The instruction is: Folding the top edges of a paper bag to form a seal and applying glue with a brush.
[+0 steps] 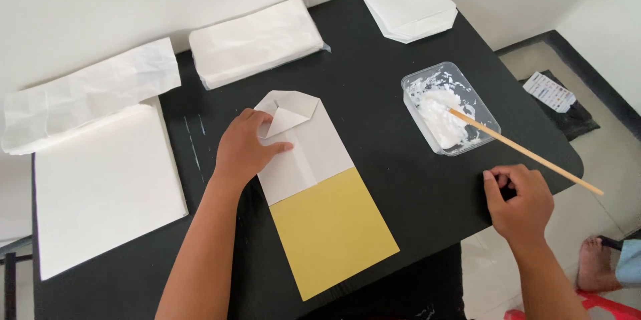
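Nearest to us are our two forearms, reaching out over a black table (387, 93). Our left hand (244, 149) lies palm down with its fingers spread flat on a partly folded white paper bag (314, 153), pressing the folded flaps near its pointed top end; it grips nothing, only holds the paper down. That bag sits in the middle of the table, and its lower part lies over a yellow card (334, 233) that sticks out from under it toward us, slanting to the right.

Our right hand (521, 203) rests at the table's right edge, loosely curled with the fingertips drawn together; whether anything small is pinched in it we cannot tell. Just above it runs a thin wooden stick (534, 156), one end resting in a clear plastic tub (491, 116) of white paste (441, 116), the other end jutting out past the table edge. The hand is near the stick but apart from it.

Along the far side we see a stack of finished folded bags (410, 6) at the upper right corner, a thick pile of white bags (257, 43) left of it, a crumpled white sheet (87, 96) further left, and a stack of flat white paper (103, 186) at the left edge. Someone's bare foot (597, 266) shows on the floor at the lower right
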